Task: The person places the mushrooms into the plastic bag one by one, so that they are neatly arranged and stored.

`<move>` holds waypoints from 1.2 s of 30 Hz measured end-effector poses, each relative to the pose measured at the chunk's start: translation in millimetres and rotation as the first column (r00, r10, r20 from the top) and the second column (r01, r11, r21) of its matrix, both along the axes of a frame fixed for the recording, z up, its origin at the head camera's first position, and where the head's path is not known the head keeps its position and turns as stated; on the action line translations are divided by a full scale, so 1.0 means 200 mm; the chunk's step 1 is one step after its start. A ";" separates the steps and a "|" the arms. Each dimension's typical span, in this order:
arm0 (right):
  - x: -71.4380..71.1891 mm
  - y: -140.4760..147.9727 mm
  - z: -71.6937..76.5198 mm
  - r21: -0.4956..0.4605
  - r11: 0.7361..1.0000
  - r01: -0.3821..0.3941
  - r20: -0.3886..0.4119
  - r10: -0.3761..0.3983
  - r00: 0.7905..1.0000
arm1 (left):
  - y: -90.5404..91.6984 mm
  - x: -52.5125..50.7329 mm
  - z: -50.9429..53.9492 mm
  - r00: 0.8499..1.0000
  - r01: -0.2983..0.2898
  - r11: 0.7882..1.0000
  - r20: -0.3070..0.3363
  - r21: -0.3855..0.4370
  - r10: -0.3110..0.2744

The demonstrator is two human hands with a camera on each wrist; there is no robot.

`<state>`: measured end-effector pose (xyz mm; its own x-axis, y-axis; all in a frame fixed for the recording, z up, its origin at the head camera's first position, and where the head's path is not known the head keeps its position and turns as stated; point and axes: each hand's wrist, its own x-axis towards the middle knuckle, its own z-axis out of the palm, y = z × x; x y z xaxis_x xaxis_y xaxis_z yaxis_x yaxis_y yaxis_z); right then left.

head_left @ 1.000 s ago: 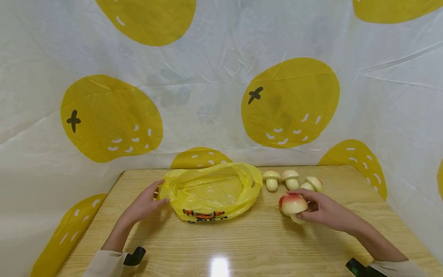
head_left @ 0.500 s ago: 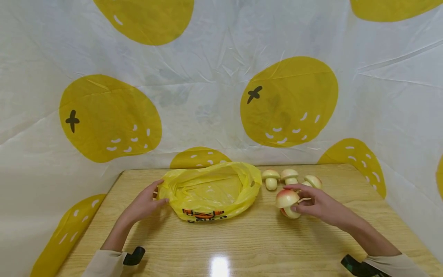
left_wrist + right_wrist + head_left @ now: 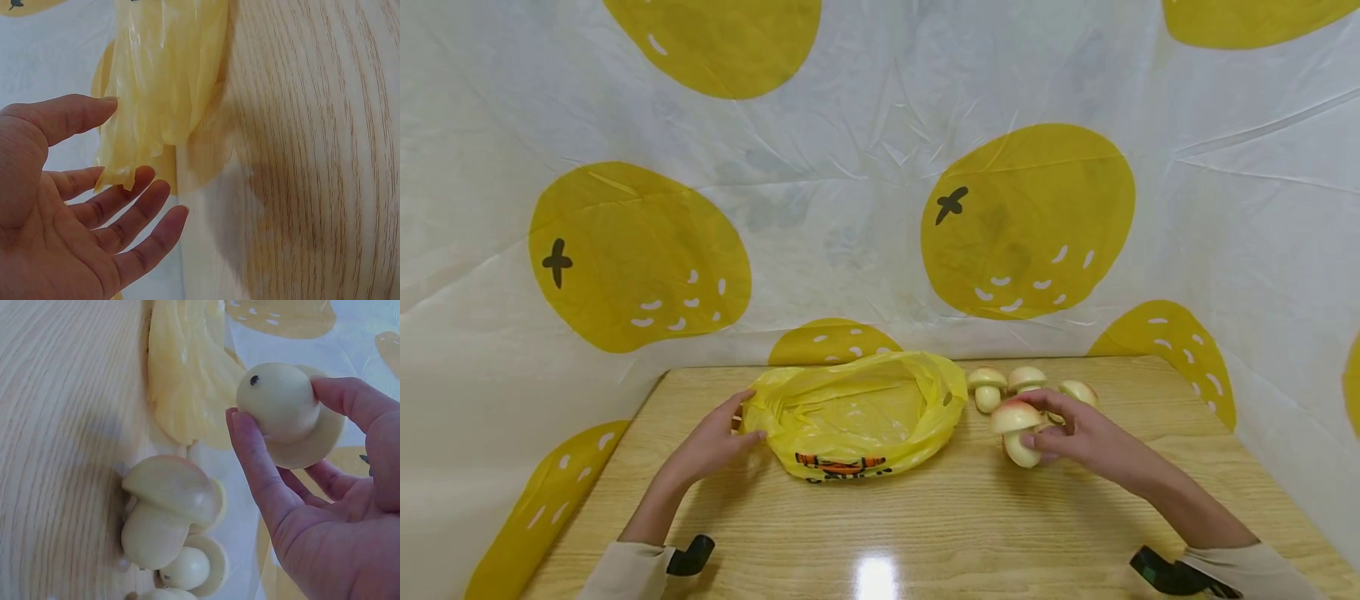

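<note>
A yellow plastic bag (image 3: 917, 446) with a dark and orange print lies on the table with its mouth spread wide. My left hand (image 3: 718, 442) is at the bag's left end; in the left wrist view its thumb and relaxed fingers stand apart, fingertips against the plastic's edge. My right hand (image 3: 1086, 433) pinches a toy mushroom (image 3: 1017, 427) between thumb and fingers, right of the bag and apart from it. The mushroom is upright, with a red-tinged cap and pale stem; its stem end faces the camera in the right wrist view.
Behind the held mushroom, more mushrooms lie at the back right, among them a left one (image 3: 987, 387), a middle one (image 3: 1027, 379) and a right one (image 3: 1081, 392) partly hidden by my right hand. A fruit-print curtain (image 3: 842, 233) rises beyond the wooden table (image 3: 775, 542).
My right hand has moved left and slightly back with the mushroom, which has turned more upright. The left hand and the bag have stayed put.
</note>
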<state>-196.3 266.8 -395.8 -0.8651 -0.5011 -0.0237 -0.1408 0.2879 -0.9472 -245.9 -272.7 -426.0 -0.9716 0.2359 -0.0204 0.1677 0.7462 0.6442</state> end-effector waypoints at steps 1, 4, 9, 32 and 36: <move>0.00 0.00 0.00 -0.001 1.000 0.001 -0.005 -0.001 1.000 | 0.00 0.00 0.00 1.000 0.001 1.000 -0.001 0.000 -0.001; -0.01 -0.02 0.01 -0.013 1.000 0.000 -0.004 0.000 1.000 | 0.00 0.00 -0.01 1.000 0.003 1.000 -0.001 0.000 -0.003; -0.02 -0.05 0.02 -0.074 0.997 -0.017 0.006 0.017 1.000 | 0.00 0.00 0.00 1.000 0.005 1.000 -0.001 -0.002 -0.005; -0.10 -0.18 0.12 -0.059 0.998 -0.037 -0.028 0.035 0.999 | 0.00 0.00 0.00 1.000 0.003 1.000 -0.020 -0.009 -0.004; -0.12 -0.20 0.14 -0.090 0.994 -0.057 -0.048 0.052 0.997 | 0.00 0.00 0.00 1.000 0.001 1.000 -0.026 -0.010 -0.002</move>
<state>-219.3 225.9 -368.6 -0.8356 -0.5457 0.0633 -0.1978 0.1913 -0.9614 -246.5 -273.4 -426.9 -0.9714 0.2373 0.0028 0.1856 0.7521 0.6323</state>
